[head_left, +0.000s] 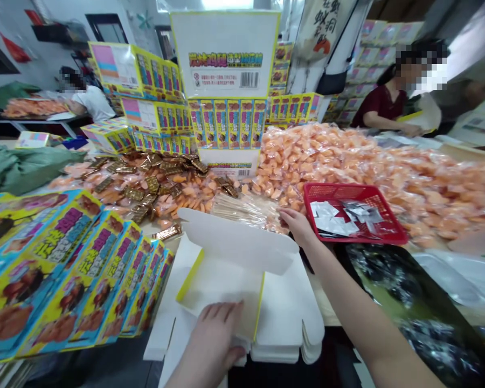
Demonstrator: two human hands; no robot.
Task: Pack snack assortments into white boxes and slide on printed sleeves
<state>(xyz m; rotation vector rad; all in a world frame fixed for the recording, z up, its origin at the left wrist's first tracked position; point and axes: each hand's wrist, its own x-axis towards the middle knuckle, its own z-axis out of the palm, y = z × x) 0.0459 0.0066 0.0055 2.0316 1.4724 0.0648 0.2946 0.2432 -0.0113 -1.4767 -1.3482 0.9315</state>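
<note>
An open white cardboard box (226, 280) with yellow edges stands in front of me, its lid flap raised at the far side. My left hand (216, 334) grips its near side, fingers bent over inside and thumb nearer me. Beyond the flap lies a pile of thin sticks (246, 210) in clear wrapping. My right hand (296, 222) reaches to the right end of this pile with its fingers closed on the wrapped sticks; the fingertips are partly hidden. Flat white box blanks (286, 307) are stacked under the open box.
At right are a red basket (355, 188) with silvery packets and a black tray (412, 302) of clear-wrapped pieces. Wrapped orange pieces (327, 156) and gold packets (145, 188) heap behind. Printed boxes (84, 269) line the left. Two people (388, 108) work farther back.
</note>
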